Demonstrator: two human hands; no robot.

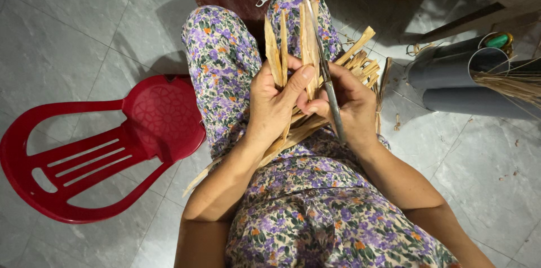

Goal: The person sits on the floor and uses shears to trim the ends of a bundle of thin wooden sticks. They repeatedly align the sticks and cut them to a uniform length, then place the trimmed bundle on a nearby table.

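Floral lap (315, 217); red chair (101, 149) beside.

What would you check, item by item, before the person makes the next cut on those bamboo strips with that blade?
1. Left hand grips the pale split bamboo strips: ok, fingers wrapped round them, thumb pressed across.
2. Right hand holds the long grey metal blade: ok, closed on it.
3. Left thumb away from the blade edge: not ok, the thumb tip lies right beside the blade.
4. Which way the sharp edge faces: cannot tell.
5. Loose strips supported: ok, the bundle rests across the floral-cloth lap.
6. Red plastic chair away from the arms: ok, it lies on the floor, off to the left.
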